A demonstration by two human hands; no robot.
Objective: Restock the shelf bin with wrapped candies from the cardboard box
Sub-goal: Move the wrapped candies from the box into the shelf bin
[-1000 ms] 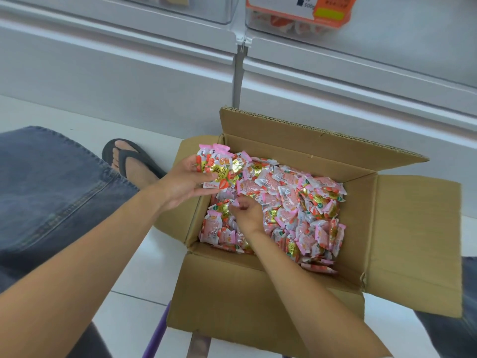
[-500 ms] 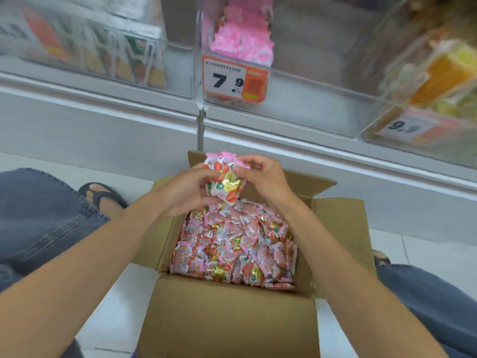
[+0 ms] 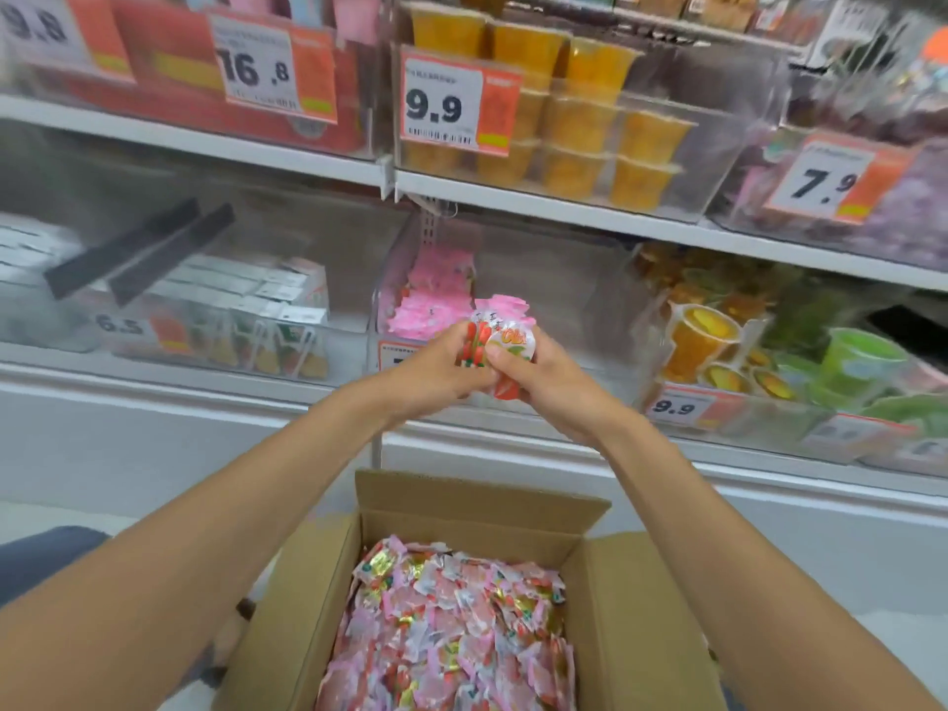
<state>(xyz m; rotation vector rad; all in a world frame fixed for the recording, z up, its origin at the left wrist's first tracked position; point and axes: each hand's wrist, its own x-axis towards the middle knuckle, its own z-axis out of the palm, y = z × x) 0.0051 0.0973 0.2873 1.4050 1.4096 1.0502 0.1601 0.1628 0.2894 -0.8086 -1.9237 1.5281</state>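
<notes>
- Starting nearest: the box (image 3: 461,505) stands open below the grip, flaps spread. Candies (image 3: 451,623) fill it close to the rim, so supply is ample.
- Above the box, the left hand (image 3: 436,372) and right hand (image 3: 549,382) meet around one handful (image 3: 500,336). Both have their fingers curled tight on the wrappers, one from each side.
- The handful is clear of the box and just in front of the bin (image 3: 554,279).
- Step in hand, as judged: the carry from box to bin. The load is lifted but not yet released.
- Next move, as judged: raise the handful over the bin's front wall and push it beyond the present grip point. Then open both hands so it drops onto the pink pile (image 3: 431,295) behind the grip. Loose wrapper ends at the top of the bundle may slip.
- Writing on the handful: orange letters on a white round face, seemingly "Ola". It is too blurred to confirm.
- The bin tag (image 3: 392,354), directly behind the left hand, is mostly covered and unreadable.
- Level with the grip: a "6.5" tag (image 3: 120,325) far to the left. A "9.9" tag (image 3: 677,405) is to the right and slightly lower.
- Shelf above the grip: tags "9.8" (image 3: 36,25), "16.8" (image 3: 256,69), "9.9" (image 3: 441,107) and "7.9" (image 3: 826,182). No brand name is legible.
</notes>
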